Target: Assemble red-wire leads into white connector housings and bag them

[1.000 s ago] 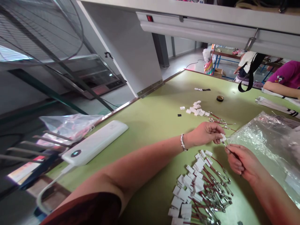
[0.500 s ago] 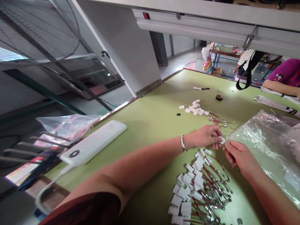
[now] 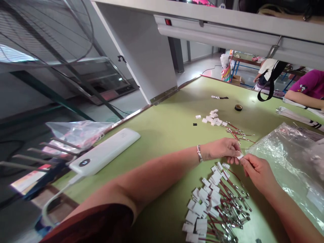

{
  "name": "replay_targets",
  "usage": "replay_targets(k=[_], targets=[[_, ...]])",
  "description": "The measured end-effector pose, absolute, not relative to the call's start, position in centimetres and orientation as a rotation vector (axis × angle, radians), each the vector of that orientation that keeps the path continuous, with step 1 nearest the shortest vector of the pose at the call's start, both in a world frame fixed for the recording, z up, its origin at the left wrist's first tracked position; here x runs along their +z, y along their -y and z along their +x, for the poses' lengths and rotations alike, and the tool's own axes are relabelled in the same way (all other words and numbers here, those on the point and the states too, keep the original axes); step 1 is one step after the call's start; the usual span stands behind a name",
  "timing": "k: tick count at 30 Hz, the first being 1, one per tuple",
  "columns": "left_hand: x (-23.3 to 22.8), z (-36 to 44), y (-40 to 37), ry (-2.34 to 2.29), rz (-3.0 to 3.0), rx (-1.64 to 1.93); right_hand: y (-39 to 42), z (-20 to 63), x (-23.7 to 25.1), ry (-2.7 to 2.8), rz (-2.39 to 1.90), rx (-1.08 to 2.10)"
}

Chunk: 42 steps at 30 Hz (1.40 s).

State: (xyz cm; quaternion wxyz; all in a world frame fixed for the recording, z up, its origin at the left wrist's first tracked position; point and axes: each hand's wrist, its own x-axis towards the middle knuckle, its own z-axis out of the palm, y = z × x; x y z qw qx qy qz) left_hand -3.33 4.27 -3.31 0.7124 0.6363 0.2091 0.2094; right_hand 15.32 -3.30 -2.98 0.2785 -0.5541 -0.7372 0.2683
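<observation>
Head view: a small white plastic connector (image 3: 239, 156) is pinched between left hand (image 3: 220, 150) and right hand (image 3: 256, 171), a large finished pile of red-wired connectors (image 3: 215, 206) lying by the green table's (image 3: 164, 128) near edge, a smaller heap (image 3: 214, 118) left mid-table.

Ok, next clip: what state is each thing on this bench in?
Left hand: pinching white connector.
Right hand: pinching the same piece.
Finished wire pile: heaped on green table.
Plastic bag: lying crumpled.
Power bank: cable plugged in.
Tape roll: lying flat.

An assembly workshop — green worktable (image 3: 167, 131) strewn with wired connectors (image 3: 217, 206), co-workers' benches (image 3: 243, 58) behind.
</observation>
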Motion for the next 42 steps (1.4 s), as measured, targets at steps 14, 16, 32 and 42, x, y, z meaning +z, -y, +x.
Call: replay_targets(k=[14, 16, 32, 42], targets=[[-3.3, -7.1, -9.9, -1.312, 2.29, 0.63, -1.5, 16.7, 0.7, 2.264, -2.033, 0.19], [-3.3, -6.7, -9.4, -1.336, 2.261, 0.635, -4.3, 17.5, 0.4, 2.239, -2.224, 0.039], [-4.2, -3.3, -6.7, -1.284, 2.439, 0.483, -6.6, 19.0, 0.3, 2.442, -2.014, -0.127], [-3.9, -7.2, -10.6, -1.472, 2.028, 0.907, -12.0, 14.9, -0.1, 2.606, -1.825, 0.134]])
